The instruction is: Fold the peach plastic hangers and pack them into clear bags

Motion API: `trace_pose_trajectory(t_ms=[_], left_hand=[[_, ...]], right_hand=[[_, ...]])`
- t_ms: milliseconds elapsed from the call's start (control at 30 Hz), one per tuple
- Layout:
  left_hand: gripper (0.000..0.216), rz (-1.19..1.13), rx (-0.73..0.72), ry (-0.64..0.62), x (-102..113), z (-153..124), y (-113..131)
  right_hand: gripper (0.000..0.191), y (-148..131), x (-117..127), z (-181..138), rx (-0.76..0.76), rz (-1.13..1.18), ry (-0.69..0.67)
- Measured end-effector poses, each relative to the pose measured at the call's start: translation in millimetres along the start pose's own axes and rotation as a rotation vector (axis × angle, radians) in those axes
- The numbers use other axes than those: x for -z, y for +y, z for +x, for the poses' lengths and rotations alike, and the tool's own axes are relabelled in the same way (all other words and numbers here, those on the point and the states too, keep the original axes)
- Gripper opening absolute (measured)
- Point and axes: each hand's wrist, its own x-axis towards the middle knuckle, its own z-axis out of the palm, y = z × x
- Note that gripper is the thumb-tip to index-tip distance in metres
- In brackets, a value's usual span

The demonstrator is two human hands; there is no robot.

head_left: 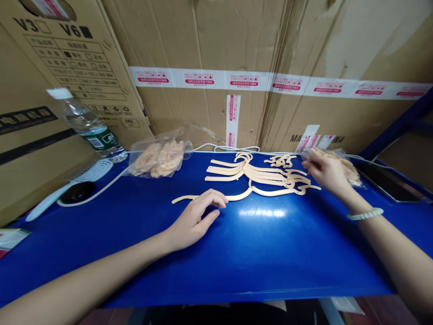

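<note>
On the blue tabletop, a beige folding clothes hanger (270, 192) lies spread out at the front. My left hand (198, 219) rests over its left arm, fingers loosely bent and thumb apart; it covers part of that arm. Behind it, several more beige hangers (264, 174) lie stacked with their hooks pointing away. Small curved beige pieces (281, 161) form a loose pile at the back. My right hand (326, 171) is at the right plastic bag of beige parts (350, 169), fingertips pinched together; what is between them is too small to make out.
Another clear bag of beige parts (160, 155) lies at the back left. Beside it are a leaning water bottle (96, 131), a hairbrush (77, 180), a black mouse (78, 192) and a white cable (98, 196). A dark phone-like slab (389, 183) lies right. Cardboard boxes (203, 40) wall the back.
</note>
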Motion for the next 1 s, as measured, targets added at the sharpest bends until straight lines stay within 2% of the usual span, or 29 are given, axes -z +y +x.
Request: trace_pose_trajectory(t_ms=[67, 133, 267, 400, 500, 667, 833, 1000], left_hand=[[0.013, 0.009, -0.01, -0.017, -1.3, -0.4, -0.1], [0.014, 0.024, -0.018, -0.031, -2.3, -0.5, 0.2], [0.018, 0.079, -0.057, -0.064, -4.5, -1.7, 2.6], [0.022, 0.195, -0.169, -0.115, -9.3, -5.3, 5.6], [0.022, 0.296, -0.264, -0.16, -13.6, -7.4, 7.2], [0.021, 0.383, -0.369, -0.219, -18.4, -8.5, 10.0], [0.022, 0.399, -0.384, -0.229, -19.6, -9.5, 11.3], [0.021, 0.368, -0.375, -0.23, -18.3, -9.9, 11.6]], right_hand=[[0.022, 5.1, -6.3, 1.2, -0.011, 0.026, -0.043], [0.027, 9.9, -13.4, 2.9, 0.024, 0.044, -0.085], [0.038, 14.9, -25.6, 6.1, 0.205, 0.012, -0.201], [0.038, 8.8, -33.3, 8.2, 0.336, 0.029, -0.321], [0.038, 2.6, -38.4, 9.9, 0.339, 0.025, -0.371], [0.043, 4.1, -45.0, 13.8, 0.306, -0.015, -0.403], [0.046, 8.1, -46.1, 15.8, 0.352, -0.059, -0.409], [0.048, 2.5, -39.1, 15.2, 0.353, -0.091, -0.321]])
